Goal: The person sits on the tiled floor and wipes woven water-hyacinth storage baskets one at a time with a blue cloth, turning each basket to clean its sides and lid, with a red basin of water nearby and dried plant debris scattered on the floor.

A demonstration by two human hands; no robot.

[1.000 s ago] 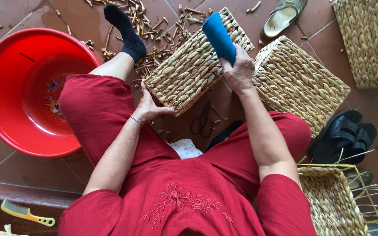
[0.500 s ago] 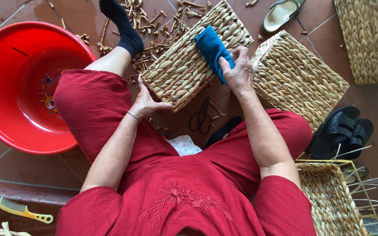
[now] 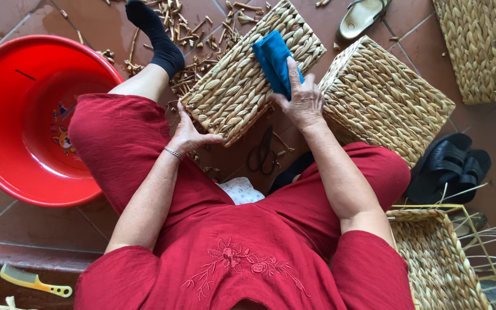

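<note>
A woven straw basket (image 3: 236, 86) lies upside down between my knees on the tiled floor. My left hand (image 3: 189, 135) grips its near left corner, thumb on the weave. My right hand (image 3: 301, 100) presses a folded blue cloth (image 3: 274, 60) flat against the basket's right side. I sit in red clothes, with one leg in a black sock (image 3: 156, 34) stretched out past the basket.
A second woven basket (image 3: 386, 97) stands right of my right hand, a third (image 3: 480, 46) at the top right, an unfinished one (image 3: 437, 258) by my right elbow. Red plastic basin (image 3: 7, 143) on the left. Black scissors (image 3: 264, 155), straw scraps (image 3: 202, 26), black sandals (image 3: 449, 166), yellow comb (image 3: 33, 281).
My right hand has brought the blue cloth down from above the basket onto its weave. The left hand has stayed on the basket's corner.
</note>
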